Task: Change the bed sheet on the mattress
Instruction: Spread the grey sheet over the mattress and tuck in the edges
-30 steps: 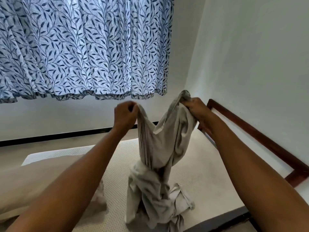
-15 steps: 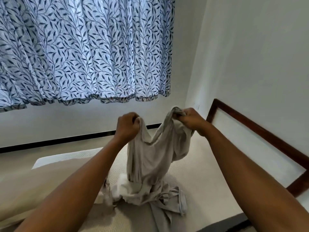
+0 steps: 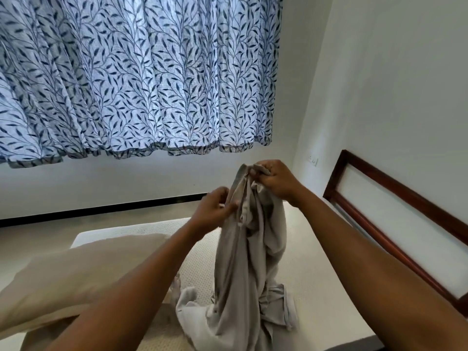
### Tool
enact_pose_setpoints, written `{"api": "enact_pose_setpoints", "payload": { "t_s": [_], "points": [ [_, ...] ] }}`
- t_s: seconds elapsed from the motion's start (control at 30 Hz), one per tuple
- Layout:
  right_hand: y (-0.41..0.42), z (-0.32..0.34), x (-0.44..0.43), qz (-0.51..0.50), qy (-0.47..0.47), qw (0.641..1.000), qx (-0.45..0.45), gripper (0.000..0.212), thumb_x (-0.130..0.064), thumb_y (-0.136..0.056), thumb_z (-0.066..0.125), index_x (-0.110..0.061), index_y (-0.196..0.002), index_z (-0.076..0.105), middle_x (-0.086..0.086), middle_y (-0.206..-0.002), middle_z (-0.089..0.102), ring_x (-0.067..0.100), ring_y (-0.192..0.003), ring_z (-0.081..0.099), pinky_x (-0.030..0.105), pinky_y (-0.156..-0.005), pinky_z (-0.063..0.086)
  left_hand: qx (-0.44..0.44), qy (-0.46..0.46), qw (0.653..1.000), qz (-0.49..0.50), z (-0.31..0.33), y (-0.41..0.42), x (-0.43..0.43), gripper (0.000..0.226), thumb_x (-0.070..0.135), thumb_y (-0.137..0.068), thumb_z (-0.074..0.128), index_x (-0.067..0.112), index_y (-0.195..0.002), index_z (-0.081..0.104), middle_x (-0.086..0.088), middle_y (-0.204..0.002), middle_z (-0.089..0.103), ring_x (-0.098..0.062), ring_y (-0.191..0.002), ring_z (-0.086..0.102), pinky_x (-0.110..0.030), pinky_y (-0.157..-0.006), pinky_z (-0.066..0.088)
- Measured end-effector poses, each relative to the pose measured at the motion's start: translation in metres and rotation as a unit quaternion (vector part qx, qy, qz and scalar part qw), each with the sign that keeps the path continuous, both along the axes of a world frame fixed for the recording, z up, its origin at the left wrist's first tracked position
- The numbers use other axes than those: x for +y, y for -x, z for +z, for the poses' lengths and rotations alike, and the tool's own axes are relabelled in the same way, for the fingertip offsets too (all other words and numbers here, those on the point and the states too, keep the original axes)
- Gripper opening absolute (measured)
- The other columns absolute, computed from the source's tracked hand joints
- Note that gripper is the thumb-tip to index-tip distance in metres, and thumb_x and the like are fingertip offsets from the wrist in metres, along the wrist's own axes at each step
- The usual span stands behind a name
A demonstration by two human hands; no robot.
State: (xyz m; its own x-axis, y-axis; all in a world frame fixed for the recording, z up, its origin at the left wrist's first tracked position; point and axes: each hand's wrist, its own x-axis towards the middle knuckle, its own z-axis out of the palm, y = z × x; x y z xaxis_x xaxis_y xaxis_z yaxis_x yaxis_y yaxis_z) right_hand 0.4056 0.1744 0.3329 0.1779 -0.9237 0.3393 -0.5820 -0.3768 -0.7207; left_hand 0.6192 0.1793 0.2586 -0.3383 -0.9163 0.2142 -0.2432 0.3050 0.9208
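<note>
A bunched grey bed sheet (image 3: pixel 248 262) hangs from both my hands above the bare cream mattress (image 3: pixel 311 269), its lower part heaped on the mattress surface. My right hand (image 3: pixel 274 178) grips the sheet's top edge, held highest. A little lower and to the left, my left hand (image 3: pixel 215 209) pinches the hem beside it. The two hands are close together. Much of the sheet's shape is hidden in its own folds.
A beige pillow (image 3: pixel 71 277) lies on the mattress at the left. A dark wooden headboard frame (image 3: pixel 390 229) runs along the right wall. A blue leaf-patterned curtain (image 3: pixel 136 77) hangs over the far wall, with floor beyond the mattress.
My hands have come closer together, gathering the sheet's top edge. The left hand dropped lower along the hem, and the sheet now hangs as one narrow bundle.
</note>
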Motion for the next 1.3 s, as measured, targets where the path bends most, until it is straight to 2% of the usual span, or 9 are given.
{"api": "enact_pose_setpoints", "payload": {
  "t_s": [0.1, 0.23, 0.37, 0.53, 0.77, 0.9, 1.0, 1.17, 1.3],
  "points": [
    [-0.005, 0.029, 0.001, 0.011, 0.009, 0.99, -0.14, 0.029, -0.026, -0.099, 0.067, -0.001, -0.083, 0.07, 0.014, -0.077, 0.07, 0.018, -0.07, 0.064, 0.038, -0.071, 0.053, -0.087, 0.023, 0.996, -0.019, -0.03, -0.001, 0.008, 0.011, 0.02, -0.095, 0.066, 0.014, -0.096, 0.074, 0.0, -0.078, 0.074, -0.02, -0.058, 0.069, -0.031, -0.056, 0.053],
    [0.0, 0.059, 0.003, 0.006, 0.052, 0.969, -0.242, 0.036, -0.034, -0.097, 0.068, -0.002, -0.081, 0.069, 0.019, -0.078, 0.068, 0.023, -0.07, 0.062, 0.037, -0.069, 0.052, -0.204, 0.033, 0.977, 0.044, -0.058, -0.004, 0.005, 0.018, 0.02, -0.093, 0.063, 0.018, -0.081, 0.076, 0.007, -0.07, 0.073, -0.009, -0.065, 0.068, -0.037, -0.069, 0.058],
    [0.027, 0.042, -0.002, -0.039, -0.01, 0.981, -0.192, 0.046, -0.049, -0.092, 0.07, -0.005, -0.079, 0.069, 0.01, -0.08, 0.068, 0.019, -0.075, 0.06, 0.035, -0.072, 0.049, -0.171, 0.168, 0.952, 0.19, -0.017, -0.014, -0.011, 0.029, 0.027, -0.084, 0.054, 0.013, -0.059, 0.057, 0.001, -0.048, 0.051, -0.009, -0.046, 0.048, -0.03, -0.052, 0.033],
    [0.054, 0.003, 0.007, -0.081, -0.117, 0.99, -0.016, 0.035, -0.036, -0.097, 0.068, -0.009, -0.076, 0.064, 0.005, -0.069, 0.05, 0.016, -0.069, 0.046, 0.031, -0.062, 0.033, -0.041, 0.296, 0.895, 0.33, 0.101, -0.019, -0.037, 0.026, 0.018, -0.09, 0.056, 0.012, -0.067, 0.063, 0.001, -0.058, 0.053, -0.015, -0.055, 0.045, -0.031, -0.057, 0.025],
    [0.034, 0.021, 0.021, -0.044, -0.031, 0.985, -0.166, 0.025, -0.036, -0.099, 0.066, -0.019, -0.081, 0.074, -0.006, -0.076, 0.069, 0.01, -0.072, 0.061, 0.028, -0.069, 0.049, -0.187, 0.246, 0.937, 0.163, 0.082, 0.012, -0.025, 0.023, 0.021, -0.088, 0.059, 0.015, -0.066, 0.061, 0.003, -0.062, 0.055, -0.015, -0.058, 0.051, -0.026, -0.059, 0.029],
    [0.021, 0.023, 0.02, 0.014, -0.042, 0.991, -0.126, 0.015, -0.031, -0.097, 0.07, -0.017, -0.097, 0.071, -0.003, -0.09, 0.07, 0.011, -0.084, 0.066, 0.029, -0.079, 0.053, -0.182, 0.26, 0.935, 0.155, 0.078, 0.021, -0.016, 0.033, 0.03, -0.087, 0.062, 0.022, -0.056, 0.052, 0.009, -0.05, 0.047, -0.003, -0.05, 0.046, -0.025, -0.053, 0.031],
    [0.011, 0.01, 0.02, 0.064, -0.096, 0.989, -0.091, 0.035, -0.026, -0.094, 0.074, -0.015, -0.126, 0.064, 0.003, -0.116, 0.07, 0.011, -0.104, 0.068, 0.026, -0.091, 0.056, -0.162, 0.247, 0.948, 0.117, 0.088, 0.025, -0.006, 0.029, 0.033, -0.084, 0.059, 0.018, -0.059, 0.064, 0.01, -0.049, 0.049, -0.004, -0.05, 0.047, -0.025, -0.055, 0.036],
    [-0.001, -0.006, 0.024, 0.112, -0.135, 0.985, -0.006, 0.024, -0.018, -0.097, 0.07, 0.005, -0.105, 0.068, 0.019, -0.094, 0.069, 0.016, -0.088, 0.064, 0.042, -0.09, 0.054, -0.133, 0.189, 0.967, 0.107, 0.077, 0.01, -0.003, 0.022, 0.028, -0.087, 0.064, 0.017, -0.073, 0.077, 0.007, -0.058, 0.062, -0.008, -0.057, 0.054, -0.029, -0.058, 0.045],
    [-0.01, -0.005, 0.027, 0.142, -0.159, 0.977, -0.001, 0.038, -0.033, -0.095, 0.072, 0.004, -0.103, 0.067, 0.023, -0.094, 0.066, 0.018, -0.087, 0.062, 0.032, -0.08, 0.051, -0.142, 0.17, 0.969, 0.104, 0.065, 0.0, -0.003, 0.018, 0.025, -0.086, 0.067, 0.019, -0.076, 0.08, 0.006, -0.061, 0.066, -0.007, -0.057, 0.056, -0.027, -0.06, 0.046]
  ]
}}
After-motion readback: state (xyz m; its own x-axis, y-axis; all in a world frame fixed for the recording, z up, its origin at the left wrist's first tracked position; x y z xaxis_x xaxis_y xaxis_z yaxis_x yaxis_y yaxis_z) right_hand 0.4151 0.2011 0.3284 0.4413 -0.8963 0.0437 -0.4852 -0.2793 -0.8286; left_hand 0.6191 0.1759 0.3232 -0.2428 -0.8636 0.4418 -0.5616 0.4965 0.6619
